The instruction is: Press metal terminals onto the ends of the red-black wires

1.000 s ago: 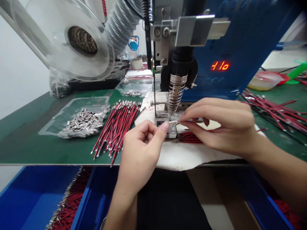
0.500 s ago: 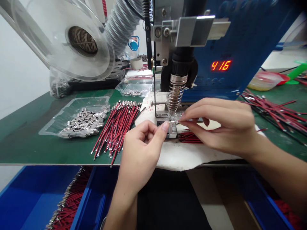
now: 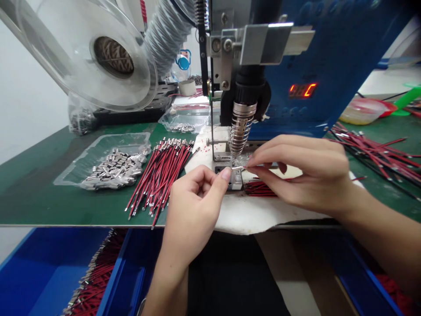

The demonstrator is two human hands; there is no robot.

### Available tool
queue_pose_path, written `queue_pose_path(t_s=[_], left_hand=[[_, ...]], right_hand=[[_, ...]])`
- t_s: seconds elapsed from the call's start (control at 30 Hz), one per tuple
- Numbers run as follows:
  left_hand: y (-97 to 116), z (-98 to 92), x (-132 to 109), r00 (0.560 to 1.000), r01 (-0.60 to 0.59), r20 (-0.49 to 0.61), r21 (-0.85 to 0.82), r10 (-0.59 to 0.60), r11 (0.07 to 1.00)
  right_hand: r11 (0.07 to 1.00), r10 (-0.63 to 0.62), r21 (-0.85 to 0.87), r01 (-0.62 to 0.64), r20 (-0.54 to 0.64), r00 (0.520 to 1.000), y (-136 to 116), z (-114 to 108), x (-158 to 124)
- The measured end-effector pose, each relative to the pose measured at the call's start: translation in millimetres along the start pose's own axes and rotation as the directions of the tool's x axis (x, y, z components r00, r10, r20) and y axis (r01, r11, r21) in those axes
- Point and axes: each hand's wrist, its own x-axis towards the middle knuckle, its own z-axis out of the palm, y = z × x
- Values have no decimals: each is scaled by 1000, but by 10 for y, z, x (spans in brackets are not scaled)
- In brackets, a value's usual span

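Observation:
My left hand [image 3: 195,204] is closed, thumb against bent fingers, at one end of a small silver metal cylinder [image 3: 237,167]. On the cylinder's other side, my right hand [image 3: 302,171] pinches a thin wire between thumb and fingertips; the fingers hide most of it. Both hands meet just under the spring-wrapped tip [image 3: 242,129] of a blue bench soldering machine [image 3: 305,52], in front of its small metal fixture [image 3: 235,180]. Below my right hand, a bundle of red and black wires [image 3: 261,188] lies on white paper [image 3: 250,217].
Left of my hands lies a pile of red-black wires with silver ends [image 3: 164,171]. Beyond it, a clear plastic tray [image 3: 69,169] holds silver cylinders. A transparent fume hood [image 3: 66,61] overhangs the left. More wires [image 3: 378,151] lie right; a blue bin [image 3: 42,267] sits below the table edge.
Both hands and the silver cylinder have stayed almost still. The red display on the blue machine has switched from 416 to a partly lit reading ending in C.

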Motion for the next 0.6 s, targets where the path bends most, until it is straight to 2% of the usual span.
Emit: queue_pose_path(t_s=[0.6], left_hand=[[-14, -8, 18, 1000, -4, 10, -19, 4, 1000]], right_hand=[[1000, 3, 16, -3, 4, 1000, 5, 2, -2]])
